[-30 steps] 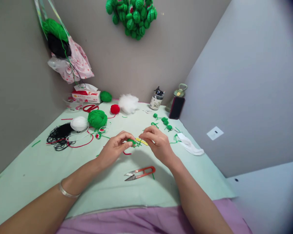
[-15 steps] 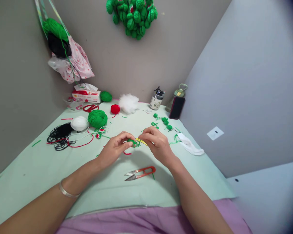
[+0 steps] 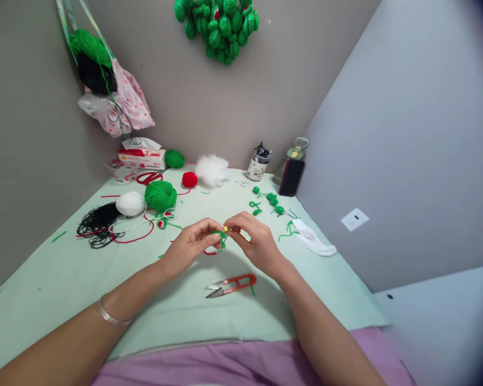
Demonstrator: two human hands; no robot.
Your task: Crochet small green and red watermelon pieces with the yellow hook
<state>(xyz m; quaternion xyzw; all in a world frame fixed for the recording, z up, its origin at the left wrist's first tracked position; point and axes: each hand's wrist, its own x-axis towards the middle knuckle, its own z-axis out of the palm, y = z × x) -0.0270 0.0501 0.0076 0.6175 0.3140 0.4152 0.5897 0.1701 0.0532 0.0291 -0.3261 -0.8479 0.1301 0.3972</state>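
Note:
My left hand (image 3: 197,241) is closed, pinching a small green crochet piece (image 3: 219,236) between thumb and fingers. A loose green strand hangs below the piece. Opposite it, my right hand (image 3: 255,236) is closed on a slim yellow crochet hook (image 3: 226,229). Only a short yellow part of the hook shows at the fingertips; the rest is hidden by the fingers. The hook meets the green piece, though the stitch itself is too small to make out. Orange-handled thread snips (image 3: 231,285) lie on the table in front of my hands.
Left on the table are a green yarn ball (image 3: 161,195), white yarn (image 3: 131,203), black yarn (image 3: 100,222) and red scissors (image 3: 149,178). Behind lie red yarn (image 3: 189,179) and white stuffing (image 3: 211,170). To the right, small green balls (image 3: 272,199) and a phone (image 3: 292,178).
My right hand has turned and shifted slightly left, so less of the yellow hook shows. The green strand now hangs lower beneath the piece. My left hand stays almost in place.

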